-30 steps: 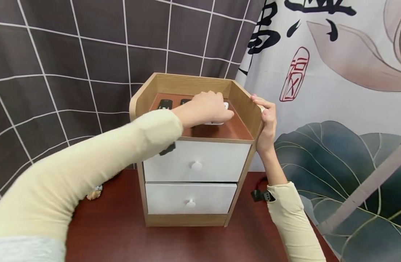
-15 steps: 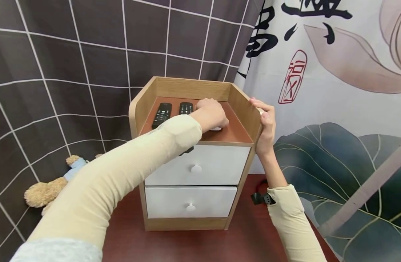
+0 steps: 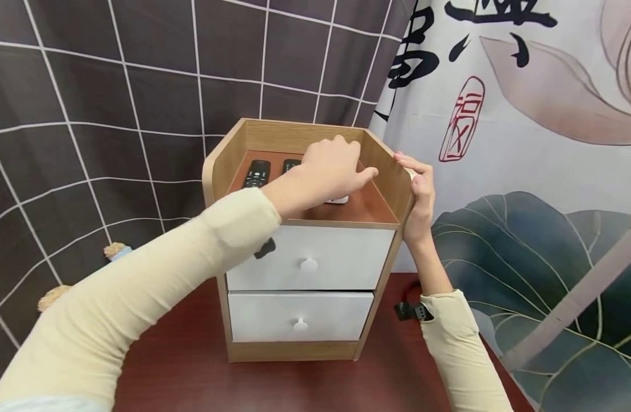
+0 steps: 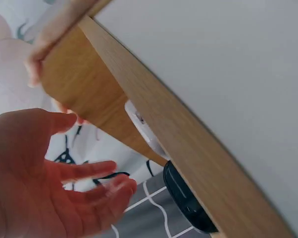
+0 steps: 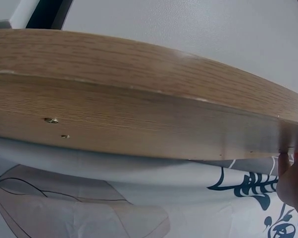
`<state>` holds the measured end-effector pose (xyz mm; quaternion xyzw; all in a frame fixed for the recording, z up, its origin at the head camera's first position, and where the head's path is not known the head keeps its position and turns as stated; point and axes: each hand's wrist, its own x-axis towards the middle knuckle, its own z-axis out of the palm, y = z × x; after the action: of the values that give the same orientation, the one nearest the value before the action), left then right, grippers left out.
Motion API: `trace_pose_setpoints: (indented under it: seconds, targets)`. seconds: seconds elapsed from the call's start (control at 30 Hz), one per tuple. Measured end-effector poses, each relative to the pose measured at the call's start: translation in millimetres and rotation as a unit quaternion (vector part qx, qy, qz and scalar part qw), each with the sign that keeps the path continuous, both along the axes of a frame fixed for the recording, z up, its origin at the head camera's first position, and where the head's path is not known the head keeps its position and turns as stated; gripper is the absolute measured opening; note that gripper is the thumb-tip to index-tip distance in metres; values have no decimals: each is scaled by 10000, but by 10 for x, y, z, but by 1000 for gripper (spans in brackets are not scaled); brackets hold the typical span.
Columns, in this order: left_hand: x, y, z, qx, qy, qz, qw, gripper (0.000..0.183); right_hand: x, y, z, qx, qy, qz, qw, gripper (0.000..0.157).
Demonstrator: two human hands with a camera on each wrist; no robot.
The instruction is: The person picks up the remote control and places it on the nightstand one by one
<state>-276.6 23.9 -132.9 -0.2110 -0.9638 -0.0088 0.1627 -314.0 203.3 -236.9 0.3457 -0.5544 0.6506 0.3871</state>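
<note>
My left hand (image 3: 333,169) hovers over the top tray of a small wooden cabinet (image 3: 305,128). In the left wrist view its fingers are loosely spread, with nothing between them. Below it a white object (image 3: 338,200) lies on the brown tray floor, mostly hidden by the hand; its kind cannot be told. Two black remote controls, a left one (image 3: 257,173) and a partly covered one (image 3: 291,165), lie further left. At the cabinet's right side panel, my right hand (image 3: 420,194) holds the upper edge, fingertips reaching over it.
Two white drawers, an upper (image 3: 264,257) and a lower (image 3: 264,317), form the cabinet's front, each with a round knob. It stands on a dark red table (image 3: 191,366). A plush toy (image 3: 52,297) lies left, partly behind the left arm. Grey checked and printed curtains hang behind.
Half a second ago my left hand was lower, fingers bent down at the white object. It has risen and its thumb now points out. The right hand stays at the panel.
</note>
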Motion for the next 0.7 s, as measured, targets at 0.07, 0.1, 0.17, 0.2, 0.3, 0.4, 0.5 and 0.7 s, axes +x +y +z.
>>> trace_pose_setpoints:
  seconds: [0.07,0.1,0.17,0.2,0.3,0.4,0.5,0.7]
  targets:
    - [73,-68,-36,169,296,-420,9985,58,9,17,-5,24,-3,-10,10000,37]
    - [108,-106,-69,186,581,-693,9957,55,13,27,-8,30,-3,-13,10000,37]
    - [169,-198,-176,135,1348,-1408,9807,49,19,44,-21,50,39,-37,10000,37]
    - [203,-253,-244,60,1795,-1782,9675,46,23,50,-29,42,42,-18,10000,37]
    - [294,-437,-493,-226,2973,-2848,9110,39,24,60,-55,100,8,8,9999,36]
    - [391,-624,-747,-433,3355,-3592,8698,37,16,46,-65,157,-80,72,9998,36]
    - [525,-735,-980,-345,3258,-4067,8528,31,2,30,-51,171,-75,59,9998,37]
    - [951,-824,-1518,243,2479,-4820,8400,31,-29,20,-9,116,53,-12,9999,38]
